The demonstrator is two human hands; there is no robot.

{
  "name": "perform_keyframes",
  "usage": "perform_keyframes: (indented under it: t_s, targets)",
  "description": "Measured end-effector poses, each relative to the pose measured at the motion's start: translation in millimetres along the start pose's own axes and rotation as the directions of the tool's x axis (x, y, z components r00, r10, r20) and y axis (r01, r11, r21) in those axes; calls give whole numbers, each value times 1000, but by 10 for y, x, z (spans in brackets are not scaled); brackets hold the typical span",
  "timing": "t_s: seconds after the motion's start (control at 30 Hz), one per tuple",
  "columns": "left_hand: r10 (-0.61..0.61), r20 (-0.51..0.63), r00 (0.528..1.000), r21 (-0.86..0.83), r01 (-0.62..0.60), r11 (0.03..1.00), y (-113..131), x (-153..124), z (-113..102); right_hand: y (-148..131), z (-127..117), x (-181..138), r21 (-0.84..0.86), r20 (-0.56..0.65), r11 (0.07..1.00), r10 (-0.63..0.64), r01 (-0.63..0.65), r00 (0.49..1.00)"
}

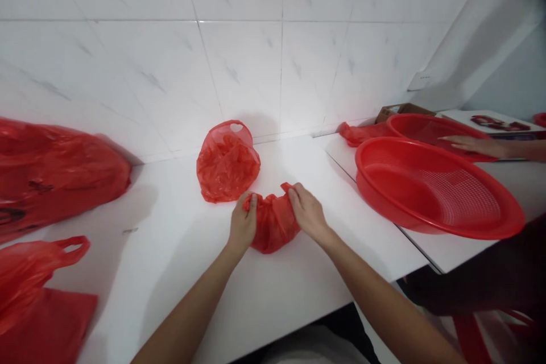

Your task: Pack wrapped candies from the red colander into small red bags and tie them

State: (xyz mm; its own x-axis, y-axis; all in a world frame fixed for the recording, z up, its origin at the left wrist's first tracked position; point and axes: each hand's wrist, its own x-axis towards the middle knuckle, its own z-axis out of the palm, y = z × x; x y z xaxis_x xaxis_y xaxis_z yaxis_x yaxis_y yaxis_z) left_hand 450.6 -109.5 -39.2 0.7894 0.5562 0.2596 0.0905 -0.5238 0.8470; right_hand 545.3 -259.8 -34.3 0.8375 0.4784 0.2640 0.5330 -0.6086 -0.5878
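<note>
A small red plastic bag (274,226) rests on the white table (273,301) in front of me, bunched up at its top. My left hand (243,219) pinches its left upper corner between thumb and fingers. On the opposite side, my right hand (307,211) grips the right upper corner, and a short twisted end of plastic pokes out above the fingers. What lies inside the bag is hidden. Just behind it, near the wall, stands another red plastic bag (228,164), crumpled, with a handle hole at its top.
Large red plastic bags (60,173) lie at the left, with more red bags (42,296) near the front. A red perforated basket (426,187) stands at the right. Behind it, another person's hand (473,145) is over a second red basket (426,125). A tiled wall (239,68) borders the table.
</note>
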Motion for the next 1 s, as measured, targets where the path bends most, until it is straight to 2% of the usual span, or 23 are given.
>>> perform_keyframes:
  t_s: [0.1, 0.27, 0.47, 0.7, 1.0]
  targets:
    - [-13, 31, 999, 157, 8, 988, -97, 18, 122, -27, 157, -2, -85, 81, 996, 37, -30, 996]
    - [-58, 85, 995, 422, 16, 906, -330, 143, 63, 269, 189, 160, -193, 89, 975, 132, -112, 987]
    - [-105, 185, 977, 620, -33, 784, -454, 295, 115, 460, 320, 294, -297, 127, 942, 201, -156, 971]
    - [-144, 209, 967, 728, -56, 683, -475, 328, 163, 481, 412, 298, -385, 117, 911, 208, -148, 971]
    - [-129, 200, 971, 762, -72, 643, -462, 301, 168, 528, 411, 265, -400, 79, 907, 180, -134, 981]
